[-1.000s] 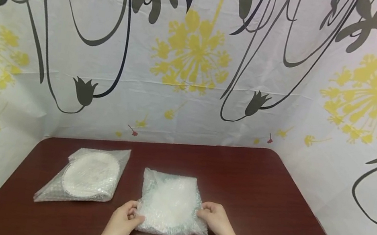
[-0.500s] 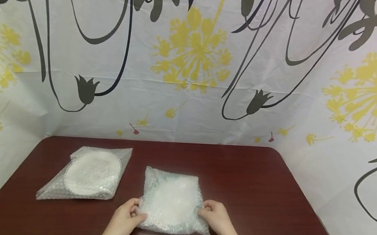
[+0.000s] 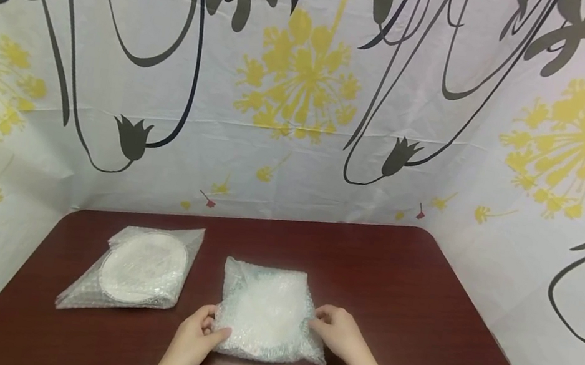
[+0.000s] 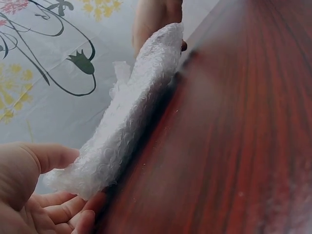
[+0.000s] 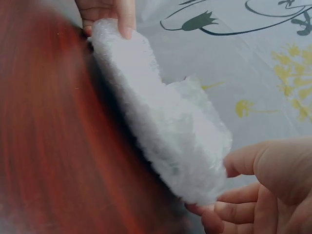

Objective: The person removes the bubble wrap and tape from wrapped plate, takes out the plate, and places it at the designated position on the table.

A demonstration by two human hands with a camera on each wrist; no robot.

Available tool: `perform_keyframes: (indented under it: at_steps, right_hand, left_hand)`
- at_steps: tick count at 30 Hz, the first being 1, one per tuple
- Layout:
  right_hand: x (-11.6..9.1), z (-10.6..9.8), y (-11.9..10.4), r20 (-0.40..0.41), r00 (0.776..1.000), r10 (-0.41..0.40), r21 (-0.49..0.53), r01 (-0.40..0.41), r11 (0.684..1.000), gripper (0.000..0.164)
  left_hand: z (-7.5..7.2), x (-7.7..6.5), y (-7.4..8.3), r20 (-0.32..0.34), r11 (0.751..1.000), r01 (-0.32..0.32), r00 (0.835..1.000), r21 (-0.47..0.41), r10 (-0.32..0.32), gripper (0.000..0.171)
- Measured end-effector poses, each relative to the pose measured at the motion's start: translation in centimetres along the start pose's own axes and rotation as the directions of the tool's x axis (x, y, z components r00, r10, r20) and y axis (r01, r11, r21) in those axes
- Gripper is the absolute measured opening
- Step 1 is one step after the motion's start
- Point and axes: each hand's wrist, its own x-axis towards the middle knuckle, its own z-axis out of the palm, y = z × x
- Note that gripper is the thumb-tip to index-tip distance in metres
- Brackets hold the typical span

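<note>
A squarish bubble-wrap packet (image 3: 268, 314) lies near the front of the dark red table, with something white showing through its wrapping. At its left edge my left hand (image 3: 192, 338) grips it, thumb on top and fingers underneath, as the left wrist view shows. My right hand (image 3: 340, 335) holds the opposite edge the same way; in the right wrist view the thumb and fingers (image 5: 239, 209) close around the packet's end. From the side, the packet (image 4: 129, 117) looks thick and puffy, low over the wood. What is inside stays hidden by the wrap.
To the left on the table (image 3: 397, 280) lies another bubble-wrap pouch (image 3: 83, 293) with a round white plate-like disc (image 3: 143, 267) inside. Patterned cloth walls (image 3: 291, 189) stand behind the table and at both sides.
My right hand has shifted slightly up along the packet's right edge. The packet, the left hand and the other pouch stay nearly where they were.
</note>
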Motion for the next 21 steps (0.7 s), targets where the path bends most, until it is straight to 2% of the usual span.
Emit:
perform_keyframes:
  at_steps: [4,7,10,13,16,18,21]
  right_hand:
    - [-0.1,-0.6,-0.9,-0.063,0.998,0.028,-0.054,-0.031,0.998,0.021]
    - [-0.1,-0.8,-1.5,-0.132,0.991,0.007,-0.086,-0.019,0.996,0.021]
    - [0.0,-0.7,-2.3,-0.206,0.976,-0.066,-0.087,0.049,0.995,0.021]
    - [0.1,-0.2,-3.1,-0.262,0.947,-0.189,-0.082,0.173,0.982,0.021]
    - [0.3,0.5,-3.8,-0.249,0.902,-0.354,-0.114,0.335,0.935,0.022]
    - [0.4,0.9,-4.1,-0.202,0.866,-0.457,-0.144,0.435,0.889,0.022]
    - [0.5,1.5,-4.6,-0.105,0.828,-0.551,-0.173,0.53,0.83,0.022]
  left_hand:
    - [0.0,0.1,0.1,0.003,1.0,0.011,1.0,-0.005,-0.011,0.045]
    - [-0.1,0.1,0.0,0.005,1.0,0.006,1.0,-0.006,-0.006,0.045]
    - [0.0,0.1,0.0,0.008,1.0,0.007,1.0,-0.005,-0.007,0.045]
    - [0.0,0.1,0.0,0.012,1.0,0.013,1.0,-0.011,-0.013,0.045]
    - [0.1,0.1,0.0,0.012,1.0,0.019,1.0,-0.016,-0.019,0.045]
    - [0.1,0.2,-0.1,0.01,1.0,0.017,1.0,-0.02,-0.017,0.046]
    - [0.1,0.1,-0.1,0.008,1.0,0.017,1.0,-0.02,-0.017,0.047]
